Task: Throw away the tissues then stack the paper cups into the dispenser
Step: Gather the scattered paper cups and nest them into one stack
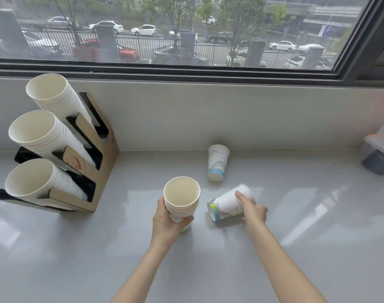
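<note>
My left hand (167, 221) grips a nested stack of paper cups (182, 197), held upright with the mouth facing up. My right hand (253, 209) rests on a printed paper cup (225, 204) that lies on its side, fingers curled over its wall. Another printed cup (217, 161) lies on its side farther back near the wall. At the left stands a brown cardboard cup dispenser (103, 162) with three slanted stacks of white cups (46, 132) in its slots. No tissues are visible.
The grey countertop (186, 270) meets a low grey wall under a wide window. A dark object with a clear plastic lid (378, 158) sits at the right edge, blurred.
</note>
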A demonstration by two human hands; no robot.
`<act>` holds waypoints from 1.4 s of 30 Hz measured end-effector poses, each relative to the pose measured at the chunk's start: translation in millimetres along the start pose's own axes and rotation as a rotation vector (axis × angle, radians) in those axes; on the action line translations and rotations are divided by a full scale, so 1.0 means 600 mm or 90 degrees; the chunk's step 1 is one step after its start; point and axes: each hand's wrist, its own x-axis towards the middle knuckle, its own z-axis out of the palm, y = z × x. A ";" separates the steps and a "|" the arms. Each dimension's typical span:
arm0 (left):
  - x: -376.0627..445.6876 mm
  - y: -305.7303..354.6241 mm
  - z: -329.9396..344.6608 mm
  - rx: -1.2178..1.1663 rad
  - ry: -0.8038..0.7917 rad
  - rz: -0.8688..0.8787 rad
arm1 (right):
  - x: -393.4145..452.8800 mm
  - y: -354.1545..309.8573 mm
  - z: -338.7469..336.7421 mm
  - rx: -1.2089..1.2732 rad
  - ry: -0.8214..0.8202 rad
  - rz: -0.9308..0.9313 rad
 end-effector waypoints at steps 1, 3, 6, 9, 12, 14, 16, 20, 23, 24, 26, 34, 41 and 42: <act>0.000 0.000 0.000 0.002 -0.001 -0.002 | 0.003 -0.001 0.003 0.019 -0.013 0.031; 0.000 0.004 -0.001 0.006 -0.003 -0.003 | 0.009 0.000 0.010 0.054 -0.031 0.072; 0.000 0.006 -0.001 0.009 -0.006 -0.006 | 0.021 0.005 0.019 0.069 -0.027 0.098; 0.000 0.003 0.000 0.007 -0.002 -0.014 | 0.028 0.016 0.026 0.083 -0.029 0.103; 0.002 0.001 0.000 0.011 0.000 -0.015 | 0.038 0.023 0.031 0.093 -0.029 0.084; 0.003 0.000 -0.001 0.010 -0.002 -0.014 | 0.042 0.018 0.031 0.113 -0.041 0.080; 0.003 0.001 -0.002 0.006 -0.006 -0.013 | 0.042 0.012 0.031 0.145 -0.066 0.088; 0.003 0.003 -0.004 -0.009 -0.015 -0.014 | 0.032 -0.003 0.034 0.198 -0.122 0.075; 0.004 0.003 -0.004 -0.019 -0.017 -0.015 | 0.010 -0.032 0.036 0.230 -0.175 0.029; 0.005 0.002 -0.004 -0.020 -0.018 -0.015 | -0.002 -0.046 0.035 0.245 -0.199 -0.006; 0.007 0.002 -0.003 -0.018 -0.021 -0.017 | -0.031 -0.079 0.033 0.289 -0.251 -0.095; 0.017 -0.002 -0.001 -0.005 -0.028 -0.020 | -0.130 -0.143 0.034 0.232 -0.451 -0.424; 0.026 0.004 0.001 0.011 -0.022 -0.012 | -0.122 -0.084 0.067 -0.092 -0.430 -0.493; 0.026 0.005 0.002 0.013 -0.022 -0.013 | -0.120 -0.078 0.070 -0.123 -0.431 -0.495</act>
